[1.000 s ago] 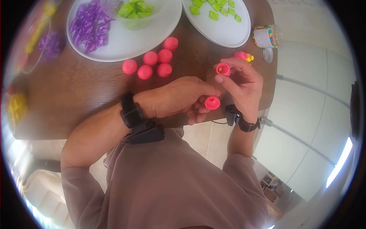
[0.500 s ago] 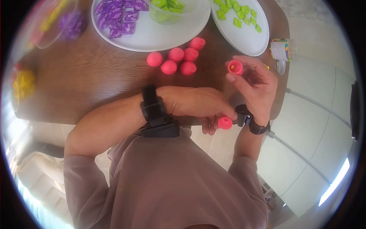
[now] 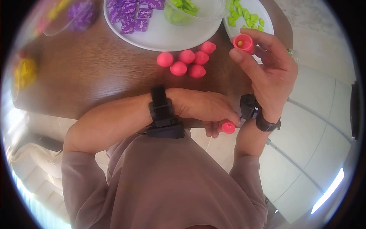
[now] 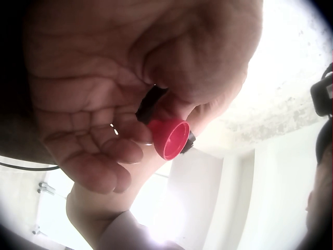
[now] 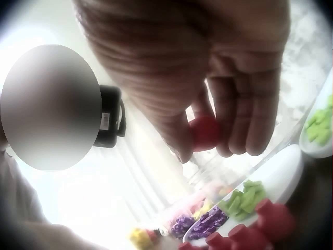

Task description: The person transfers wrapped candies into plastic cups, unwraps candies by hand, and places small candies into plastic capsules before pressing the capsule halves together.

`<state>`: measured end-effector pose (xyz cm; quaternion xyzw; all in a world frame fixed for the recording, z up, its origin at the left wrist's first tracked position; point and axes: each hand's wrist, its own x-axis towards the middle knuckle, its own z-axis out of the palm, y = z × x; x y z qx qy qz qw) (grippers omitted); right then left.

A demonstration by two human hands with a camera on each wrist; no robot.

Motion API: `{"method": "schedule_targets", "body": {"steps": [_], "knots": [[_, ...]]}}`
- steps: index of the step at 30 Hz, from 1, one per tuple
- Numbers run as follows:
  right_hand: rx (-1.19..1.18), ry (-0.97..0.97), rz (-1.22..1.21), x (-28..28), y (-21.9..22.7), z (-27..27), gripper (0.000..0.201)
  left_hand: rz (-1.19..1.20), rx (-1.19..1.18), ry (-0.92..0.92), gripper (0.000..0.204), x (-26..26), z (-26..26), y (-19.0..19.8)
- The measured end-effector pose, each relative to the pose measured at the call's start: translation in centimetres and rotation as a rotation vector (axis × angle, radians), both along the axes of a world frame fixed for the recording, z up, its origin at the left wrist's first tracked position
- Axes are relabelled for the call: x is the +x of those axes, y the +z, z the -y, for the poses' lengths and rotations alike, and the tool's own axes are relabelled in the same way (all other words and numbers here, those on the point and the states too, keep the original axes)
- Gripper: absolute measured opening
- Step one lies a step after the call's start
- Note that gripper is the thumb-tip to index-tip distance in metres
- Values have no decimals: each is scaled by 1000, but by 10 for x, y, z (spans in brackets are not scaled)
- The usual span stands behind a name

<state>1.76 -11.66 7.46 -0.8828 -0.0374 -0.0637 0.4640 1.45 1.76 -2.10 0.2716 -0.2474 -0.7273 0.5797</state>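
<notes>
My right hand (image 3: 272, 68), raised over the table's right side, pinches a hollow pink plastic shell half (image 3: 248, 46) between thumb and fingers. Its opening faces the head camera, and a small yellow-orange ball (image 3: 240, 44) lies inside. Lower down, by the table's front edge, my left hand (image 3: 207, 107) holds another pink shell half (image 3: 228, 128) between thumb and fingertips. In the left wrist view that half (image 4: 176, 139) shows its open rim. The right wrist view shows the other shell half (image 5: 205, 133) from its closed side, held at the fingertips.
Several closed pink bulb-shaped containers (image 3: 187, 57) stand on the table (image 3: 95, 76). Behind them a white plate (image 3: 152, 45) carries purple packets (image 3: 129, 17) and a clear tub with green pieces (image 3: 179, 17). More green pieces lie on a second plate (image 3: 268, 17). Yellow packets (image 3: 26, 72) are far left.
My right hand has risen towards the head camera with its shell half. The left hand has drawn down and nearer the table's front edge. The head view has shifted, too.
</notes>
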Motion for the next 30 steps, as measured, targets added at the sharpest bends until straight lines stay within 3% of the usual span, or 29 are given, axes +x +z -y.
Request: {"method": "schedule_targets", "body": {"steps": [9,15,17,20,24,27,29,30], "knots": [[-7,26,33,19,6,-11,33,69,73,-6,39,1,-2,4],[-44,-150,130,43,14,-38,35,116,76,-25,40,2,0,5],[-564,9,506,57,15,-51,20,115,62,-20,40,2,-1,5],[-603,112,353,59,31,-49,37,121,35,-14,39,2,1,2],[-534,100,252,59,30,-44,33,108,20,-13,40,0,1,0],[-327,137,384,56,23,-27,28,70,71,8,41,2,-2,7],[-173,48,121,30,31,-21,36,67,49,71,39,4,-3,8],[-172,47,118,16,30,-13,36,60,28,127,38,4,-4,8]]}}
